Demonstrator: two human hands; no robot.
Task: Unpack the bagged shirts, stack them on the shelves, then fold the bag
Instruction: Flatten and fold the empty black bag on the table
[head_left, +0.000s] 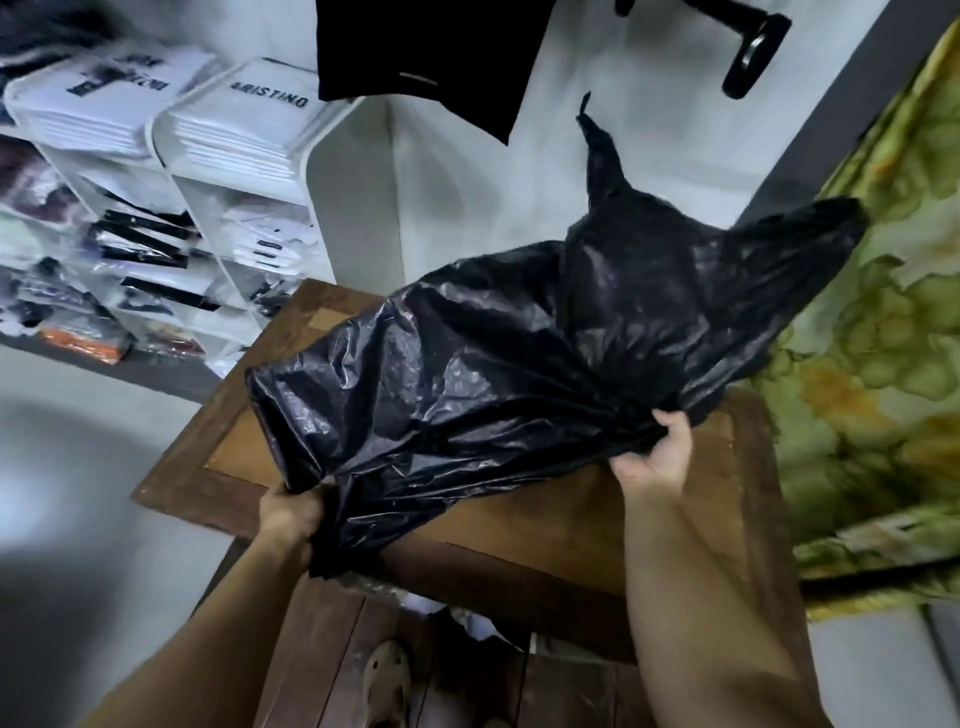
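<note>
A large black plastic bag (519, 353) is spread out and billowing above a small brown wooden table (545, 514). My left hand (293, 514) grips the bag's near-left edge. My right hand (657, 449) grips its near-right edge, bunching the plastic. The bag looks limp; I cannot tell if anything is inside. White shelves (317, 171) at the upper left hold stacks of bagged shirts (244, 130), the top ones white with black lettering, with darker packs lower down.
A black garment (426, 57) hangs against the white wall above the shelves. A green and yellow patterned cloth (883, 338) lies to the right of the table. Grey floor lies to the left. A sandalled foot (387, 680) shows below the table.
</note>
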